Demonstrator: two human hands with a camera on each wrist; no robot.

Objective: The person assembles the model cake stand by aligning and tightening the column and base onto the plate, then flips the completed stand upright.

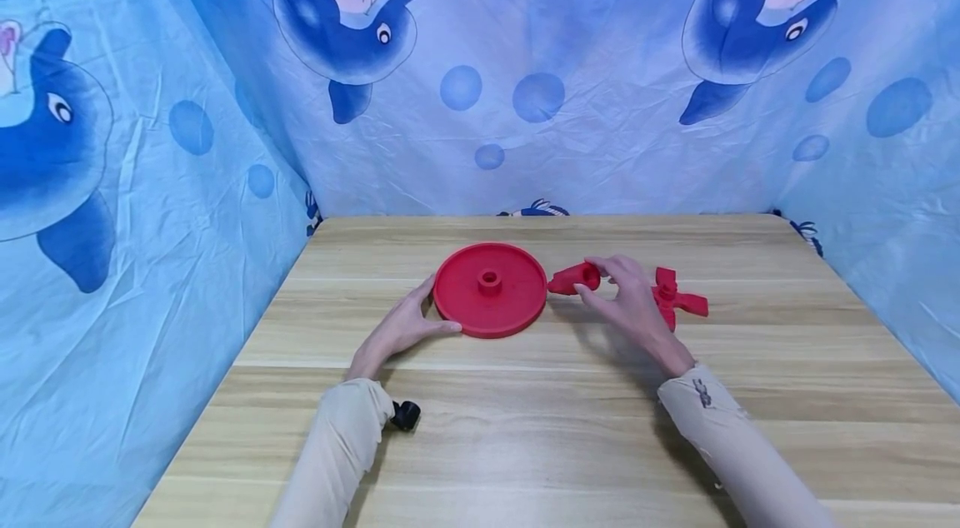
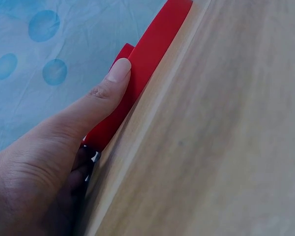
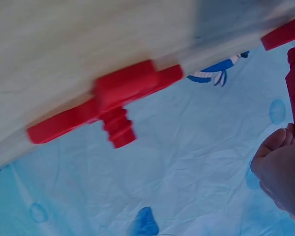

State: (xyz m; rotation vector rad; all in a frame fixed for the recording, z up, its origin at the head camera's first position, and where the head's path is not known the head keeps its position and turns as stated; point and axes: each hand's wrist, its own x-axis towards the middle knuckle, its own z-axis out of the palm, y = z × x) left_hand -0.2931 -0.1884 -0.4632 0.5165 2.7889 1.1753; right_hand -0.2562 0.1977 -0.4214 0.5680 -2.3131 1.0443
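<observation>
Spreading its thumb and fingers, the left hand is touching the left rim of a red disc that is lying flat on the wooden surface. The right hand is pinching a red tapered piece, whose narrow end is pointing toward the disc's right edge. Right of that hand, a red bladed piece is lying, its ribbed peg standing up.
</observation>
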